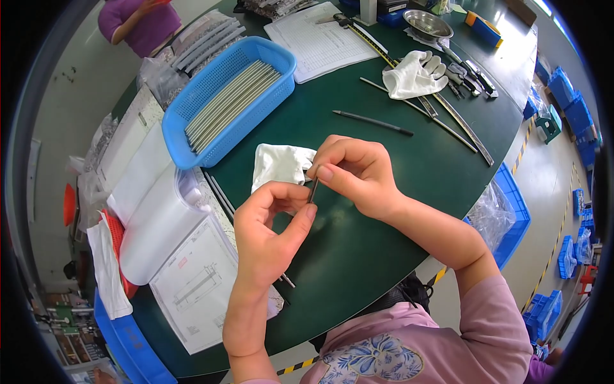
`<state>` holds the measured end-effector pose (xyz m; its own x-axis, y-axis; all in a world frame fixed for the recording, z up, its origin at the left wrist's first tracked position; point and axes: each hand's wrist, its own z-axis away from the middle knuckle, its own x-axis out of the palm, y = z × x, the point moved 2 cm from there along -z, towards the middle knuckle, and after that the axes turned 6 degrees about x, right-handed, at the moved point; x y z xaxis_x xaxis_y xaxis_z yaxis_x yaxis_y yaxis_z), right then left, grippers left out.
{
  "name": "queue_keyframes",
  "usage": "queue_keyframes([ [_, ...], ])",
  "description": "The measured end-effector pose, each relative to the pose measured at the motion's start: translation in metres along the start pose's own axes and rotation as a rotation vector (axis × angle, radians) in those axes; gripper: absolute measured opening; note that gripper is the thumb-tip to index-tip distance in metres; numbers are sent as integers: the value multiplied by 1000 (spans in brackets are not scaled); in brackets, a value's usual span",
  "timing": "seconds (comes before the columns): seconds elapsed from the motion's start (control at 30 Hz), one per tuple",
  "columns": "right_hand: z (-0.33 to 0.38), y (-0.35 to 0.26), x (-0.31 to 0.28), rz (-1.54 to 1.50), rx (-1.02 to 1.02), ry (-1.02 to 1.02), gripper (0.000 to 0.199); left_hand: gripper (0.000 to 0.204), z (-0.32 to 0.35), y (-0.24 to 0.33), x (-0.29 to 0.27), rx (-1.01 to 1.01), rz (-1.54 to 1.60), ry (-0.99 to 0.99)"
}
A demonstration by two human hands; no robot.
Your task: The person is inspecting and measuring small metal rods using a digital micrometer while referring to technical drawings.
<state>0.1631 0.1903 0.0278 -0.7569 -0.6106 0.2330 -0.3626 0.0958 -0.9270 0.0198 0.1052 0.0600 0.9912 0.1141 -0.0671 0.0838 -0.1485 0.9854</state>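
My left hand (268,227) and my right hand (358,176) meet over the middle of the green table. Between their fingertips is a thin dark metal rod (313,191). The right thumb and forefinger pinch its upper end, the left thumb and fingers its lower part. Fingers cover its ends, so its full length is hidden. Just beyond the hands lies a crumpled white cloth or glove (275,165). A black pen (373,122) rests farther off. Partly under my left arm lie several thin grey rods (219,192) beside the papers.
At the far left, a blue basket (176,121) holds many metal rods. A drawing sheet (195,288) and a curled clear folder (157,224) lie left. Far right are a white glove (412,75), a steel rule (467,131) and a metal bowl (427,25). Another person (141,25) stands across the table.
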Motion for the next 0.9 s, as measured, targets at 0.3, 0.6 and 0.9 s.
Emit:
queue_keyframes([
  [0.3,-2,7,5,-6,-83,49,8,10,0,-1,2,55,-99,44],
  [0.6,-9,18,1,547,75,194,16,8,-19,-39,-18,131,-896,129],
  [0.9,4,-30,-155,1004,-138,618,19,6,-22,-57,-22,102,-879,116],
])
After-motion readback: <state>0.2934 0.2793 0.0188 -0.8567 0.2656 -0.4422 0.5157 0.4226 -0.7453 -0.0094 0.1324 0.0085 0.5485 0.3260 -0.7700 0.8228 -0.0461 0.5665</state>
